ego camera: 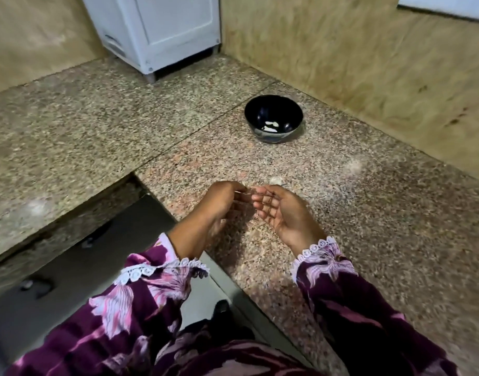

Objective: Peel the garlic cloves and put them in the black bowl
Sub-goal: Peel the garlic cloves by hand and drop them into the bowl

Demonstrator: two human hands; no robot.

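A black bowl stands on the granite counter toward the back, with a few pale peeled cloves at its bottom. My left hand and my right hand meet fingertip to fingertip low over the counter, well in front of the bowl. The fingers of both hands are curled and pinch a small pale garlic clove between them; the clove is blurred and mostly hidden. Another pale garlic piece lies on the counter just beyond my right fingers.
A white appliance stands at the back left of the counter. Beige walls close the back and right sides. The counter edge drops to a grey floor at the lower left, where small dark things lie.
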